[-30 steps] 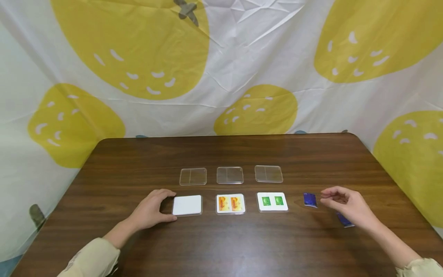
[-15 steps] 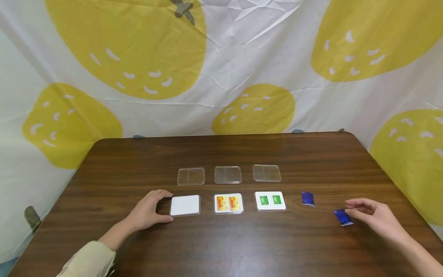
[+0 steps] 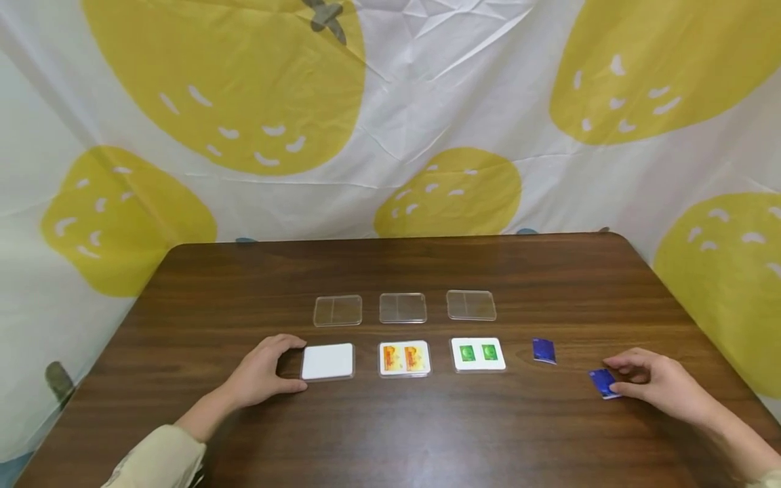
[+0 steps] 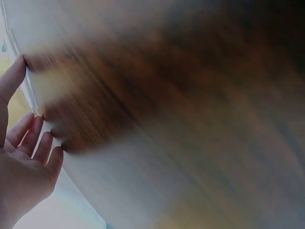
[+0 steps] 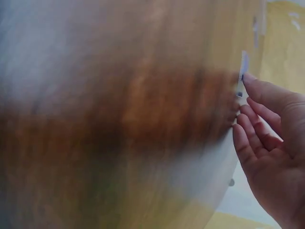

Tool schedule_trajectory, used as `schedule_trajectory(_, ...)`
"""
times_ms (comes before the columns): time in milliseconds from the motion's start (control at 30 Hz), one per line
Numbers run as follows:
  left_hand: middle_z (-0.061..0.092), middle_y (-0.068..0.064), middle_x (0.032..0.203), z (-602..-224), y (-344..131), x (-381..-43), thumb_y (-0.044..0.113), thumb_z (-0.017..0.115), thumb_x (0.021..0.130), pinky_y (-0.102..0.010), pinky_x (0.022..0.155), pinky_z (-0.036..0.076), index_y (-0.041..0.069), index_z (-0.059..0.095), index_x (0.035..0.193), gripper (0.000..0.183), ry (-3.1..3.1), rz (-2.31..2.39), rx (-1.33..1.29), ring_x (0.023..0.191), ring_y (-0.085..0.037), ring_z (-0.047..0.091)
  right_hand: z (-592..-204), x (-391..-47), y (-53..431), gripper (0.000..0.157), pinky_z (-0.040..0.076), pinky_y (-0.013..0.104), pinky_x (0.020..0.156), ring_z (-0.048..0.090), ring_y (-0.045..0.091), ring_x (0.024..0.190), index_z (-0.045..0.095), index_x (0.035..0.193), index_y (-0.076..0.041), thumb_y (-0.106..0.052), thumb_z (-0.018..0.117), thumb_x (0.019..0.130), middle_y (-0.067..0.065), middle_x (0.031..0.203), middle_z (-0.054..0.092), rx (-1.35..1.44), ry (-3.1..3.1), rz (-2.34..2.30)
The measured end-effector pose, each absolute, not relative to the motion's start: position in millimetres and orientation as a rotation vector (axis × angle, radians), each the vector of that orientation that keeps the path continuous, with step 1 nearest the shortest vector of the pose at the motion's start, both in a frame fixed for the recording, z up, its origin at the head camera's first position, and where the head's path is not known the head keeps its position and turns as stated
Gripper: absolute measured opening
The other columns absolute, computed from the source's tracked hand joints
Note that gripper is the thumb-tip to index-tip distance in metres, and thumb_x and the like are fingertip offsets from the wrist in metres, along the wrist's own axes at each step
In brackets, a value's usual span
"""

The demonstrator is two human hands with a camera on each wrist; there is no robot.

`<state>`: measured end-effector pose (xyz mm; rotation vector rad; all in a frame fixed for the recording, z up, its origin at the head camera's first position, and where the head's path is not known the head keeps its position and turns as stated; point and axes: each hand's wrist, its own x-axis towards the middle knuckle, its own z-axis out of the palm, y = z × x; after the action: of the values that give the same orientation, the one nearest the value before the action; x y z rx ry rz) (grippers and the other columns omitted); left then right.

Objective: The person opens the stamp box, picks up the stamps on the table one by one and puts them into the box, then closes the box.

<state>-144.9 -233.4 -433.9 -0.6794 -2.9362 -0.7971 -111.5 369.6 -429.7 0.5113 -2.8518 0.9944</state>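
Observation:
My left hand [image 3: 265,373] holds a clear plastic case with a white card [image 3: 327,361] by its left edge, index finger at the far corner and thumb at the near one. On the right, my right hand [image 3: 662,383] is at a small blue packet [image 3: 601,381]. Its thumb touches the packet's near right corner, and the index finger lies by the far right corner, apart from the thumb. The packet lies flat on the table. In the right wrist view the thumb meets the packet [image 5: 244,64], seen nearly edge-on.
A case with orange pictures [image 3: 404,358] and one with green pictures [image 3: 478,354] stand in the row. Behind them lie three clear lids, the middle one [image 3: 403,308] between the others. Another blue packet [image 3: 544,350] lies on the brown table [image 3: 390,434].
My right hand has moved right and toward me, from beside the farther blue packet to the nearer one, where the thumb now touches it. The left hand has stayed at the white-card case.

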Motion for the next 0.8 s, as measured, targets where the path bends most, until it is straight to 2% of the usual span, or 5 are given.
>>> schedule_trajectory(133, 0.057, -0.012, 0.116, -433.0, -232.3, -144.9, 0.031, 0.080, 0.065, -0.047, 0.092, 0.040, 0.003, 0.057, 0.114, 0.061, -2.926, -0.796, -0.687, 0.112, -0.032, 0.048, -429.8, -110.8, 366.4, 0.035, 0.046, 0.013, 0.057, 0.054, -0.007, 0.074, 0.066, 0.095, 0.005, -0.004, 0.078, 0.065, -0.002, 0.086, 0.061, 0.544, -2.830, 0.876)
schedule_trajectory(467, 0.056, -0.012, 0.116, -432.4, -233.4, -143.7, 0.031, 0.080, 0.065, -0.047, 0.092, 0.040, 0.002, 0.057, 0.114, 0.061, -2.938, -0.795, -0.681, 0.112, -0.032, 0.048, -427.8, -107.8, 361.9, 0.027, 0.041, 0.016, 0.054, 0.047, -0.006, 0.071, 0.070, 0.088, 0.000, -0.010, 0.079, 0.065, -0.006, 0.084, 0.055, 0.534, -2.844, 0.674)
schedule_trajectory(633, 0.056, -0.012, 0.116, -433.4, -233.1, -144.4, 0.030, 0.080, 0.065, -0.048, 0.092, 0.040, 0.002, 0.057, 0.114, 0.061, -2.942, -0.796, -0.676, 0.113, -0.032, 0.047, -428.9, -111.6, 363.8, 0.025, 0.043, 0.014, 0.054, 0.050, -0.006, 0.071, 0.069, 0.084, -0.004, -0.007, 0.080, 0.063, -0.004, 0.082, 0.058, 0.596, -2.808, 0.737)
schedule_trajectory(800, 0.056, -0.012, 0.117, -434.3, -233.3, -144.8, 0.029, 0.080, 0.065, -0.048, 0.093, 0.039, 0.001, 0.056, 0.115, 0.061, -2.946, -0.798, -0.673, 0.113, -0.033, 0.047, -427.4, -117.6, 366.9, 0.027, 0.043, 0.014, 0.054, 0.052, -0.004, 0.068, 0.065, 0.082, -0.009, -0.004, 0.080, 0.061, -0.010, 0.077, 0.058, 0.676, -2.796, 0.825)
